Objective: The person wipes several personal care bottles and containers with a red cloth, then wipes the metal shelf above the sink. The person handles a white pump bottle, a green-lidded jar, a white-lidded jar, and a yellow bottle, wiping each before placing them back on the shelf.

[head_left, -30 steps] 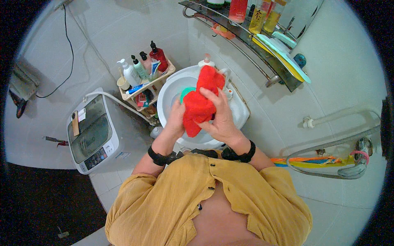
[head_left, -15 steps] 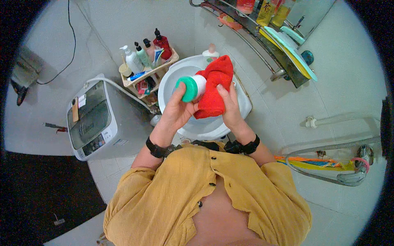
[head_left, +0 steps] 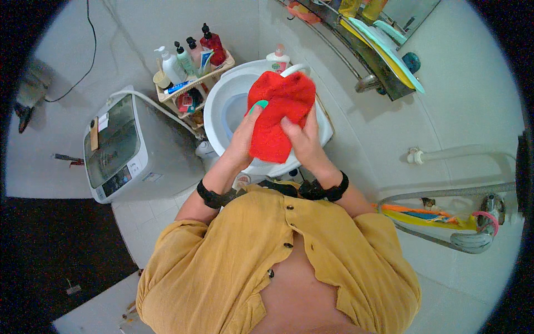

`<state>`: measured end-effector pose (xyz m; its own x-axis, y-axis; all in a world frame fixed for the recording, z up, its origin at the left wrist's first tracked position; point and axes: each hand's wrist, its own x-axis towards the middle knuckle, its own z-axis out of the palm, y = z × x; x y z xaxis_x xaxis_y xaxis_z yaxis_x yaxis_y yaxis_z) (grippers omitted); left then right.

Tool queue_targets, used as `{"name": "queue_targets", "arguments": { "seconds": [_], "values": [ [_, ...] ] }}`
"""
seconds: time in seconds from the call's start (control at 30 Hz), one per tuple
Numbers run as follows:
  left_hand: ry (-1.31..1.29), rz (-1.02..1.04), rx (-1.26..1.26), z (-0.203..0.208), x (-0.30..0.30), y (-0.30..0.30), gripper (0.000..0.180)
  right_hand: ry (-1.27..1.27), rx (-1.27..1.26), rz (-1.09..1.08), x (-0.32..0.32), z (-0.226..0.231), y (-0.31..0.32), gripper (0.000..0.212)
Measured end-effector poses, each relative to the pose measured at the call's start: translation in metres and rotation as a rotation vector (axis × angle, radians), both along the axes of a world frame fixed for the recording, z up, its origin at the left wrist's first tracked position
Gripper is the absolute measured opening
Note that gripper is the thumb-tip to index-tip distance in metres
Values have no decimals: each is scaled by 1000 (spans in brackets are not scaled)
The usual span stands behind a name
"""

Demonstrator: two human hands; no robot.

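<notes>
A red towel (head_left: 272,125) is bunched between my hands above the white washbasin (head_left: 216,114). My right hand (head_left: 305,142) is closed on the towel, its thumb lying across the front. My left hand (head_left: 241,142) grips a white container with a green lid; only a sliver of the green lid (head_left: 259,106) shows by the thumb, and the towel covers the rest. The fingers of my left hand are mostly behind the towel. Beyond the towel, a white soap bottle (head_left: 277,59) stands at the basin's back.
Left of the basin, a beige rack (head_left: 225,65) carries several pump bottles and a toothpaste tube (head_left: 178,88). A grey washing machine (head_left: 161,142) stands farther left, with a phone (head_left: 94,133) on its lid. A wall shelf (head_left: 356,53) juts out at upper right; a shower hose (head_left: 423,193) hangs at right.
The towel has moved left over the white container and now hides nearly all of it and its green lid. My right hand has shifted slightly left with the towel. The view has moved a little.
</notes>
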<state>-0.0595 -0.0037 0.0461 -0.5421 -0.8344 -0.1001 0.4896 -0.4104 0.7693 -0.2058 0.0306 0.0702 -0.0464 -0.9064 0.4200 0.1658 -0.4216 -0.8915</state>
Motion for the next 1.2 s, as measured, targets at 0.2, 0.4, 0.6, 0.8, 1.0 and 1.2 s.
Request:
{"name": "queue_targets", "arguments": {
  "seconds": [0.2,0.4,0.6,0.8,1.0,1.2],
  "values": [
    [99,118,-109,-1,-3,19,55,-292,180,102,-9,-13,5,56],
    [-113,231,-107,-11,0,26,55,-232,242,148,-16,-33,13,59],
    [-326,231,-235,-9,-1,29,46,-148,257,74,-28,-45,21,56],
    [-498,195,-528,3,-11,29,46,-261,436,35,-41,-50,26,50],
    [-173,4,-170,11,-14,39,54,-397,420,65,-46,-51,31,54],
    [62,33,59,-1,-19,32,63,-69,274,-88,-43,-44,28,64]
  ]
}}
